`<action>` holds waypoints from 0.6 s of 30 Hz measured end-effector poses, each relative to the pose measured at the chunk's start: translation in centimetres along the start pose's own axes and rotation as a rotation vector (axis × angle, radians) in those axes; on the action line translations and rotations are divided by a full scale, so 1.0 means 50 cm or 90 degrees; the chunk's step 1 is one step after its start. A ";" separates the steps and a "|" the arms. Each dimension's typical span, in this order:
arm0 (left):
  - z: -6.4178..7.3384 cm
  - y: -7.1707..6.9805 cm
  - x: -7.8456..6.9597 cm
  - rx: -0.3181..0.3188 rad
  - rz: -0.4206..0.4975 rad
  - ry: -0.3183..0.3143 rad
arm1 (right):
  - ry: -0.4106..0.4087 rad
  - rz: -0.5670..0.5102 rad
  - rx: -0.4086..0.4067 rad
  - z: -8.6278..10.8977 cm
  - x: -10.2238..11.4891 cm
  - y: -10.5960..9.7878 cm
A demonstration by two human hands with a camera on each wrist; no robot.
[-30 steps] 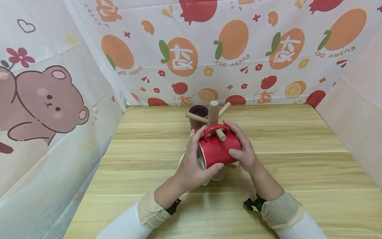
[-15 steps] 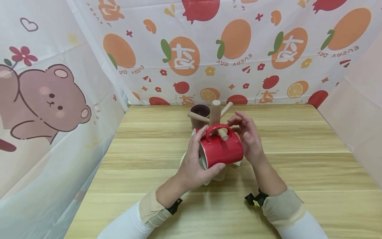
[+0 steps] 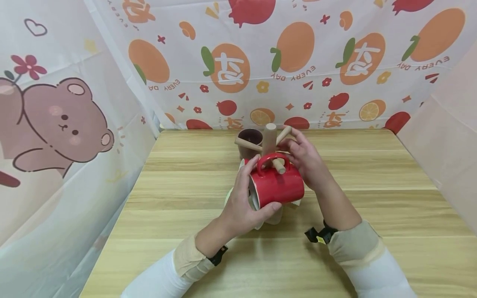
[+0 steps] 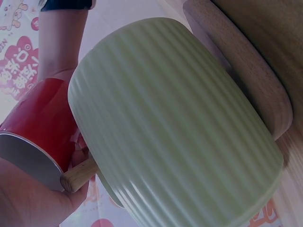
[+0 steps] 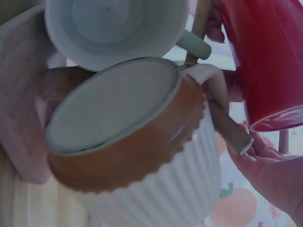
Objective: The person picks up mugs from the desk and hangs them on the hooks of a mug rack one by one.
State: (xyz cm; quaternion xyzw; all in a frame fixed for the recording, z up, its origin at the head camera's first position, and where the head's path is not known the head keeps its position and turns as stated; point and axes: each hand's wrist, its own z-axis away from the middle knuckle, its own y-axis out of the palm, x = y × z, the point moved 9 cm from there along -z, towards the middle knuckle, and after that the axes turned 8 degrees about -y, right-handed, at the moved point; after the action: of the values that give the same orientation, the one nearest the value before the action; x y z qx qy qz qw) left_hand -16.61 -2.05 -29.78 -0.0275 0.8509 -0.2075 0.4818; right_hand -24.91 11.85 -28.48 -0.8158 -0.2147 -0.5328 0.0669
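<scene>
A red mug [image 3: 277,188] lies sideways with its handle up; the front peg [image 3: 279,166] of a wooden mug tree [image 3: 269,138] passes through that handle. My left hand [image 3: 242,203] grips the mug at its open end, thumb along the front side and fingers by the handle. Behind the mug, my right hand [image 3: 309,163] has curled fingers around the back right peg [image 3: 285,133]. Lower on the tree, a pale green ribbed mug [image 4: 175,118] fills the left wrist view. A white ribbed mug with a brown band [image 5: 142,165] shows in the right wrist view.
A dark brown mug [image 3: 244,154] is behind the tree's left peg [image 3: 249,144]. The tree's wooden base [image 4: 255,71] is mostly hidden from the head view by mugs and hands. Patterned cloth [image 3: 335,62] hangs along the back edge of the wooden table [image 3: 179,186].
My right hand has let go of the red mug's right end and moved up and back to the rear right peg. My left hand keeps its hold on the mug.
</scene>
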 end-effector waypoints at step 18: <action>0.000 -0.002 -0.002 -0.005 0.011 0.019 | 0.080 -0.177 0.295 -0.040 -0.036 0.087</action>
State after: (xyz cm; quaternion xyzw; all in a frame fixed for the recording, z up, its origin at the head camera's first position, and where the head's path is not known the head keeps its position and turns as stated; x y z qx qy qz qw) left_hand -16.59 -2.12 -29.64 -0.0191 0.8591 -0.2002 0.4707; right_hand -25.39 6.75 -28.73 -0.7069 -0.4359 -0.5232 0.1913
